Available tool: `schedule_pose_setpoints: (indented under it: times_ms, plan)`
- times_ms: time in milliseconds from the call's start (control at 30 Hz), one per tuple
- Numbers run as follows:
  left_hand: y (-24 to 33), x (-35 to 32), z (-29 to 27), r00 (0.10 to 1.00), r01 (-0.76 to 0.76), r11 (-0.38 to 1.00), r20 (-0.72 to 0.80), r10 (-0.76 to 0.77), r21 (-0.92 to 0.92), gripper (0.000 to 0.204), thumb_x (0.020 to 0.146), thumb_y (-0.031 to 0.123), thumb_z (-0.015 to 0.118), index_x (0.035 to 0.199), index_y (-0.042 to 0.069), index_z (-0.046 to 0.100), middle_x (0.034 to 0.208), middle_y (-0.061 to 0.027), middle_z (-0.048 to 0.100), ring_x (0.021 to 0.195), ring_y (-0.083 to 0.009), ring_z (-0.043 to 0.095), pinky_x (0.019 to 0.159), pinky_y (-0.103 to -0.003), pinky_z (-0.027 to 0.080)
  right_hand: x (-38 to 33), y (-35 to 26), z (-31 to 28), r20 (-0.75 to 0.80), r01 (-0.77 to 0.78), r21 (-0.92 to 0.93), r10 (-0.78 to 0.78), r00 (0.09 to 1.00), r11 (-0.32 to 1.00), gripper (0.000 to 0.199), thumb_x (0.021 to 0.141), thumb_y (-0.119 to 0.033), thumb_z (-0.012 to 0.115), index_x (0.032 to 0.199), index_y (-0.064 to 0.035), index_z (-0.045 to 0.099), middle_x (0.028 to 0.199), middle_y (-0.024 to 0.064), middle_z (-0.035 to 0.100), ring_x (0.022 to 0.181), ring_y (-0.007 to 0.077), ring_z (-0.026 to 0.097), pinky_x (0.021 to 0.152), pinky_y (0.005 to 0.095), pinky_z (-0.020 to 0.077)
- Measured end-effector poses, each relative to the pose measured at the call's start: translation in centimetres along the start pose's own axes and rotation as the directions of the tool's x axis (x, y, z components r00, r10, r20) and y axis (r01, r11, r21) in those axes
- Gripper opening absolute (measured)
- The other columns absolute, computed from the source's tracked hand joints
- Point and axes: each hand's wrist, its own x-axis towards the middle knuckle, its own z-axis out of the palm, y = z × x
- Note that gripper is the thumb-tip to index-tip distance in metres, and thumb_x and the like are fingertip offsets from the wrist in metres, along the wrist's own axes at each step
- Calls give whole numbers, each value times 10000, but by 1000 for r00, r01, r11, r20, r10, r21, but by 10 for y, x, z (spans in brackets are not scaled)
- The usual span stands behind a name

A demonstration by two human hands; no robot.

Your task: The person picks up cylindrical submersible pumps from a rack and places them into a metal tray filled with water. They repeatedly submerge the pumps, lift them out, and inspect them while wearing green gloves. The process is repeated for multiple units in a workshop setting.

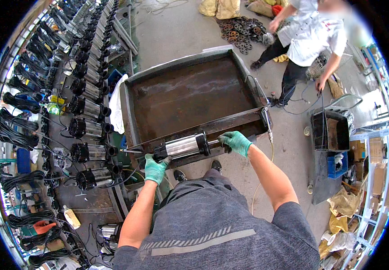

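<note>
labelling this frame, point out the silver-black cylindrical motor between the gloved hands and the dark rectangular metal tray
Silver-black cylindrical motor (182, 146): head view, on its silver casing
Dark rectangular metal tray (131, 110): head view, on its left wall

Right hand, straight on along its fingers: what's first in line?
The right hand is at the tip of the thin metal shaft. Following it, the hand would likely meet the black end cap of the silver cylinder; depth is unclear.
</note>
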Motion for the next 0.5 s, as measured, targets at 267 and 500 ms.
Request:
schedule_pose_setpoints:
  times_ms: [267, 500]
  plan:
    - [1, 1, -1, 1000, 4, 1000, -1, -4, 16, 831, 765, 489, 906, 1262, -28, 486, 1172, -174, 680, 1044, -277, 643, 954, -392, 510, -17, -8, 21, -131, 66, 125, -50, 990, 990, 317, 1036, -342, 644, 959, -40, 704, 728, -20, 589, 617, 98, 497, 542, 294, 413]
    - [-15, 7, 7, 996, -61, 998, -58, 61, -5, 741, 743, 400, 935, 1186, -11, 506, 1054, -148, 689, 933, -270, 651, 881, -392, 528, -6, -9, 26, -213, -19, 147, 51, 976, 989, 325, 1035, -352, 647, 907, -57, 692, 683, -24, 569, 578, 98, 467, 518, 302, 389]
